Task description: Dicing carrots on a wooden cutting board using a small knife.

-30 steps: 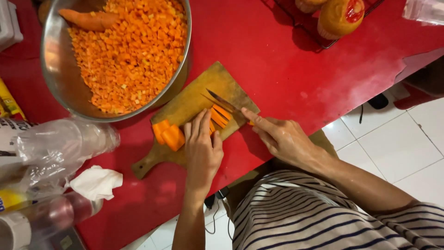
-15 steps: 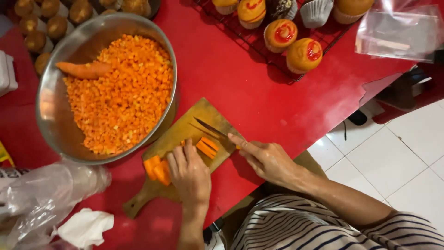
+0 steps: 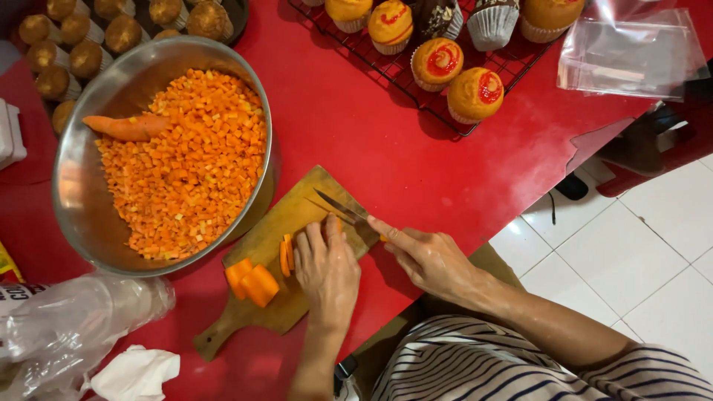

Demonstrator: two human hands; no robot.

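Landmark = wooden cutting board point(image 3: 293, 223), lying diagonally on the red table point(image 3: 386, 156).

I see the carrot pieces point(image 3: 254, 281) on the board's lower half, toward the handle end: chunky sections there, thin slices point(image 3: 285, 255) just beside my left hand point(image 3: 327, 271). More carrot sits under the left fingers; can't tell how much.

Left hand: palm down on the board's near edge, fingers curled and pressing the carrot flat, fingertips pointing at the board's far end. Forearm comes up from below the board.

Right hand point(image 3: 431, 260): off the board's right edge, closed around the handle of the knife point(image 3: 340, 206), index finger stretched forward along it. Blade lies across the board's upper right part, tip toward the board's far corner, edge right next to the left fingertips. Right forearm runs out to a striped sleeve point(image 3: 520, 364).

Touching the board's left side: steel bowl point(image 3: 82, 200) full of diced carrot point(image 3: 186, 171), one whole carrot point(image 3: 126, 126) on top. Well beyond the board's far end: muffins point(image 3: 475, 93) on a wire rack point(image 3: 401, 70).
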